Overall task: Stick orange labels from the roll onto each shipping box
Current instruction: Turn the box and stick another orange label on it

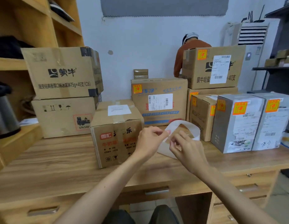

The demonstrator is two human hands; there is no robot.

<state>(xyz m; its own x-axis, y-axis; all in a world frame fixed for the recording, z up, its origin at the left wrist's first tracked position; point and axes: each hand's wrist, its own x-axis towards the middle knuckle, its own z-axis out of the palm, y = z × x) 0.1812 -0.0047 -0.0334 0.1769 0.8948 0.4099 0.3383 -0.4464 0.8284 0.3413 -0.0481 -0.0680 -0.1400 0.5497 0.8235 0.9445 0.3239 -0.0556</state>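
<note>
Pinches the label roll's (189,125) white loop in the left hand (150,139), above the surface (59,159) beside the unlabelled front box (116,135), probably to keep it taut. Nips the strip with the right hand (187,147), fingers curled, seemingly to peel a label.

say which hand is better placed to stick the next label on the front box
Left, likely. The left hand is right beside the front box, which shows no orange label; the right hand is farther from it, and both pinch the backing strip.
</note>
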